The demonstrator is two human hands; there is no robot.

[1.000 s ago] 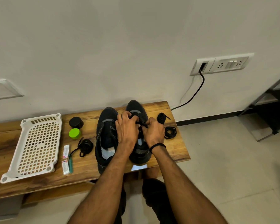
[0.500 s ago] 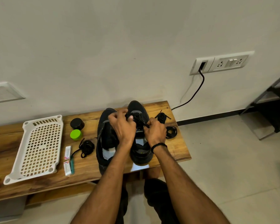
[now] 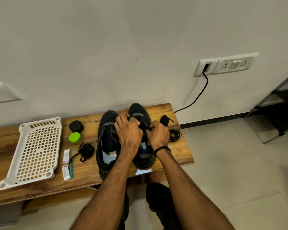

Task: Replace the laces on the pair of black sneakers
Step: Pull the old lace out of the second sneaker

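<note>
lace (image 3: 144, 126) sits in the eyelets of the sneaker (image 3: 140, 112) standing on the tabletop (image 3: 181, 155), toe to the wall, heel to the person, so its long axis runs straight away from the body and the strand crosses it between the 2 hands. left hand (image 3: 129, 131) curls over the eyelet rows, fingers pinching the lace toward the toe end; right hand (image 3: 158, 135) pinches the strand just right of the tongue, slightly nearer the heel. my read: next pull goes out to the right, so the right hand draws it while the left steadies; 2nd sneaker (image 3: 106, 130) lies close alongside on the left and looks unlaced.
</note>
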